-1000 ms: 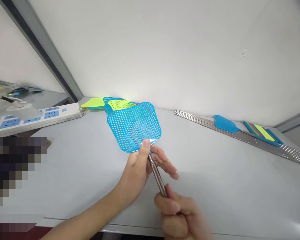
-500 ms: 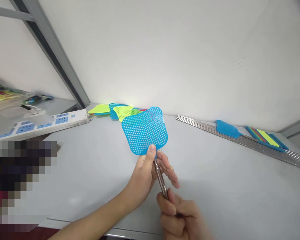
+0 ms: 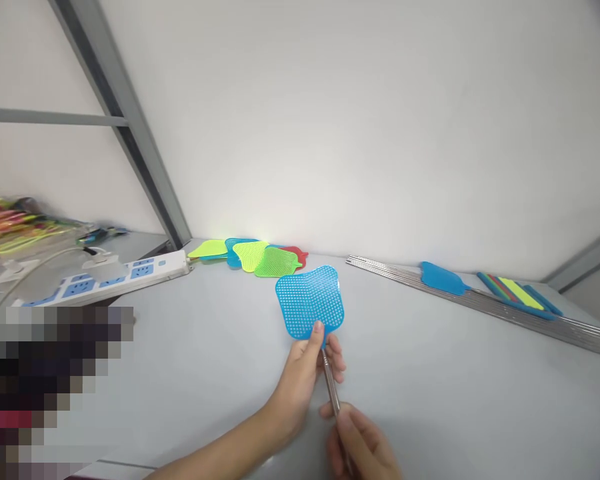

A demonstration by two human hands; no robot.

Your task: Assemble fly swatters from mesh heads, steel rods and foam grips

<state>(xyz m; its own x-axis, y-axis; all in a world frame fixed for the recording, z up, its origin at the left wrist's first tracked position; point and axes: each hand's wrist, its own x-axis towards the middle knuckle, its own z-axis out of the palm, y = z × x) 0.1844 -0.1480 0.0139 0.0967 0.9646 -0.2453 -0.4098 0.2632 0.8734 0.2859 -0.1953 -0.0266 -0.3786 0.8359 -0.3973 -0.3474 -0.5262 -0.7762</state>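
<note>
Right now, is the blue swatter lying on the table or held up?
Held up: the left hand pinches the blue swatter at its neck, and the right hand holds the metal handle.

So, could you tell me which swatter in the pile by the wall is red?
The red swatter is the rightmost, partly hidden behind the green swatter; the others there are blue or yellow-green.

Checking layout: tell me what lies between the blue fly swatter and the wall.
Head view: a pile of green, blue and red plastic fly swatters lies beyond the blue fly swatter.
</note>
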